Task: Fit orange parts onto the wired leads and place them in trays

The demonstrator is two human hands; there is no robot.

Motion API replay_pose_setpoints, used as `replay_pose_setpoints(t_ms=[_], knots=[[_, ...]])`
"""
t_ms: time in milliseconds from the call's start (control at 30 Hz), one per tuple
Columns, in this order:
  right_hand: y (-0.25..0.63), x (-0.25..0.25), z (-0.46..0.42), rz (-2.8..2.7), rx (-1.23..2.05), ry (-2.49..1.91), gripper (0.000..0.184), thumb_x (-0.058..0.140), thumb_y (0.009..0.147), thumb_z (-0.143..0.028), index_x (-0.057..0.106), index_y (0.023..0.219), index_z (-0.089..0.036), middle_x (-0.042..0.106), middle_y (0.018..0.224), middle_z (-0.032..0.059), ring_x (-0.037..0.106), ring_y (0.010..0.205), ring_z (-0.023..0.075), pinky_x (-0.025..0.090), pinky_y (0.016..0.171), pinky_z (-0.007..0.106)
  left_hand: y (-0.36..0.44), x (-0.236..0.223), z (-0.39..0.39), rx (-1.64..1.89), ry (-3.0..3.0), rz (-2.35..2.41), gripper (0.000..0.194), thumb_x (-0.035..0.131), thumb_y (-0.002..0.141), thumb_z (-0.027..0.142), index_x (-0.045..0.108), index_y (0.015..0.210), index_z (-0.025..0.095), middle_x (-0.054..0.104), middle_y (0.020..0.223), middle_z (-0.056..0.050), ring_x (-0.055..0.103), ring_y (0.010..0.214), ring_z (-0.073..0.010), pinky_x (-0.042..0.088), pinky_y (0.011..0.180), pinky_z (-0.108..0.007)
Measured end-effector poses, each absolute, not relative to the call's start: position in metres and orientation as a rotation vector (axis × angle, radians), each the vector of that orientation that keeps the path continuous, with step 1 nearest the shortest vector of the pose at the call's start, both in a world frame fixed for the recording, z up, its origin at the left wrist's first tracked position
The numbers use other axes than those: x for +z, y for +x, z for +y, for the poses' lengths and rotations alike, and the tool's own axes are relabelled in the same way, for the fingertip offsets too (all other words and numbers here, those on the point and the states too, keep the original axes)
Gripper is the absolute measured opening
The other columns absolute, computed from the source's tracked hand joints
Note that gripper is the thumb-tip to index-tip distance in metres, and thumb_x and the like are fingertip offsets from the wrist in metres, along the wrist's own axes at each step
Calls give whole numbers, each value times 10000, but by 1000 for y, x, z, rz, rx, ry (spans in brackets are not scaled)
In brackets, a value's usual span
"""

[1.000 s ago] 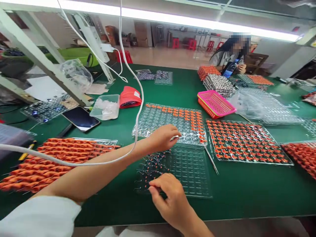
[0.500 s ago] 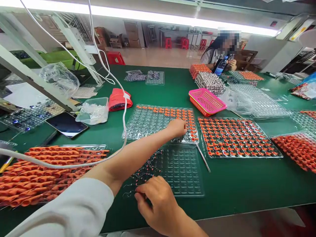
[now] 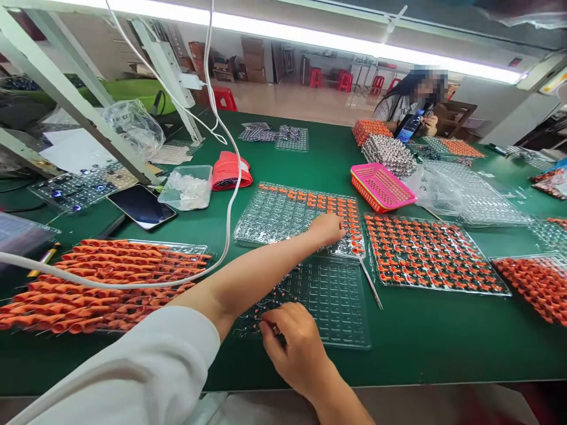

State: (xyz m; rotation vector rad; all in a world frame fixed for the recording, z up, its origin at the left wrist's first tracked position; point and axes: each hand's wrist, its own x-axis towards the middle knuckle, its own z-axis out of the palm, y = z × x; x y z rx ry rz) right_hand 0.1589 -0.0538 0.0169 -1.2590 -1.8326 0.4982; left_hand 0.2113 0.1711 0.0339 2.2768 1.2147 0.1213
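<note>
My left hand (image 3: 326, 229) curls over the tray (image 3: 272, 215) of orange pieces (image 3: 346, 205); my right (image 3: 271, 326), thumb and fingertips close together, is at the wired parts (image 3: 257, 310). I cannot tell what either grips.

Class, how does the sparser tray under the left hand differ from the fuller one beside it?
The sparser tray has orange pieces mainly along its far and right sides; the fuller tray has rows throughout. The sparser tray looks largely clear, the fuller tray orange and dark. Both hold orange pieces in rows.
</note>
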Motion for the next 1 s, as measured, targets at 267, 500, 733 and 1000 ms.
replay_pose_setpoints(t_ms=[267, 500, 733, 1000], knots=[[159, 12, -52, -1808, 464, -1273, 113, 530, 892, -156, 637, 894, -192, 639, 731, 20, 554, 668, 155, 407, 651, 275, 221, 43, 166, 144, 2172, 1323, 252, 599, 939, 366, 635, 972, 119, 652, 947, -61, 638, 847, -181, 545, 783, -362], [159, 13, -51, -1821, 433, -1297, 114, 532, 893, -169, 642, 871, -190, 621, 687, 18, 549, 645, 159, 412, 633, 280, 200, 65, 151, 486, 2135, 1142, 146, 598, 860, 231, 613, 740, 150, 656, 780, -55, 594, 748, -177, 429, 638, -283], [163, 16, -49, -1798, 503, -1248, 118, 549, 894, -156, 650, 937, -200, 685, 792, 28, 597, 695, 154, 466, 674, 282, 114, 98, 100, 642, 1926, 983, 172, 627, 821, 302, 581, 732, 161, 646, 701, -20, 564, 634, -127, 402, 558, -247], [187, 39, -56, -1621, 604, -1366, 126, 547, 927, -189, 659, 981, -211, 657, 830, 18, 607, 724, 137, 492, 673, 264, 7, 68, 40, 751, 1093, 941, 257, 709, 714, 231, 657, 946, 134, 690, 797, -27, 660, 730, -145, 543, 729, -286]])
